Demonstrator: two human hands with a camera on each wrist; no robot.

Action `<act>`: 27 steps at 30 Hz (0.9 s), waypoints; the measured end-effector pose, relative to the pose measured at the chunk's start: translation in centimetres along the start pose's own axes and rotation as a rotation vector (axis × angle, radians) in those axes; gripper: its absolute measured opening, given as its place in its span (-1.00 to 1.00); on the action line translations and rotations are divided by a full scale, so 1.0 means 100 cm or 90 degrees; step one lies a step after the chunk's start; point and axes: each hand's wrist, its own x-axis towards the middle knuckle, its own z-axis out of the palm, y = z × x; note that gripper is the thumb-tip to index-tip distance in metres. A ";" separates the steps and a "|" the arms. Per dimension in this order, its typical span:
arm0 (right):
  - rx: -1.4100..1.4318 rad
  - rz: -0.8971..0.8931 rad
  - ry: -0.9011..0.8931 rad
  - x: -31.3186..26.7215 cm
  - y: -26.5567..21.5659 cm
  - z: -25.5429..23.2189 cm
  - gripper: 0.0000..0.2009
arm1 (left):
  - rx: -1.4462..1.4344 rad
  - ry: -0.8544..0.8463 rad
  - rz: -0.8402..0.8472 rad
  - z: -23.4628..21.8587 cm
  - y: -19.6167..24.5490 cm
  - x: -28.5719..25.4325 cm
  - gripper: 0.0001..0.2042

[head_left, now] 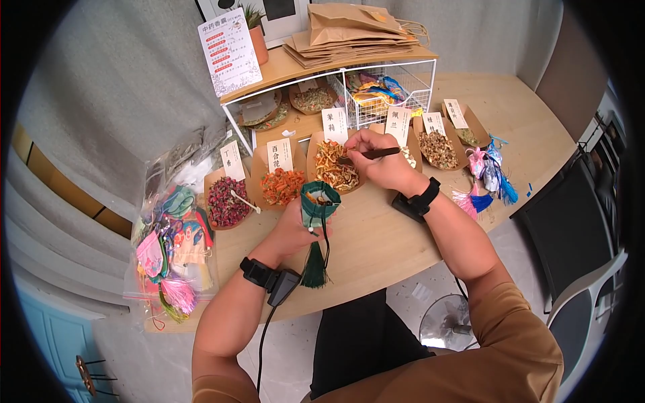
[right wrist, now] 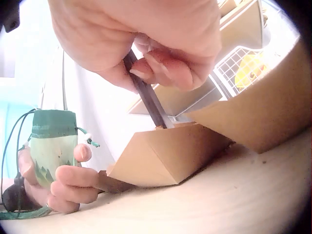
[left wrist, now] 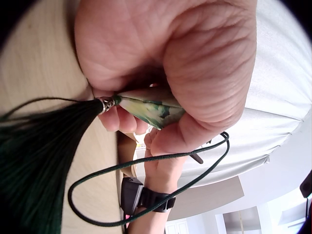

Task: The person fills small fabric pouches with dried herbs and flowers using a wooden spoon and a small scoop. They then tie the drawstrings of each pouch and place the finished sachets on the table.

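Note:
My left hand (head_left: 290, 228) grips a green drawstring pouch (head_left: 318, 213) upright near the table's front, its mouth open and some dried bits showing inside. A dark green tassel (head_left: 314, 269) hangs below it, and a thin green cord loops off its side. Between the thumb and fingers of my right hand (head_left: 388, 163) is a dark wooden spoon (head_left: 381, 152). It slants down into a brown paper tray (right wrist: 165, 158) of dried yellow-orange petals (head_left: 334, 164); in the right wrist view the tray wall hides its lower end.
Paper trays with labels stand in a row, among them dark red buds (head_left: 228, 201) with a pale spoon, and orange petals (head_left: 282, 185). Behind rises a shelf (head_left: 269, 80) with paper bags (head_left: 349, 33) and a wire basket (head_left: 383, 101). Tasselled pouches lie left (head_left: 178, 235) and right (head_left: 487, 168).

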 end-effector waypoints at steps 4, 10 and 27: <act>0.173 0.067 0.037 0.006 0.007 -0.002 -0.91 | -0.001 0.003 0.001 0.001 0.003 0.001 -0.54; 0.540 0.140 -0.041 0.004 -0.015 -0.015 -0.90 | -0.007 0.027 0.012 0.003 0.002 0.001 -0.53; 0.406 0.162 -0.144 -0.008 -0.036 -0.001 -0.92 | -0.055 0.028 0.028 0.003 -0.001 0.002 -0.44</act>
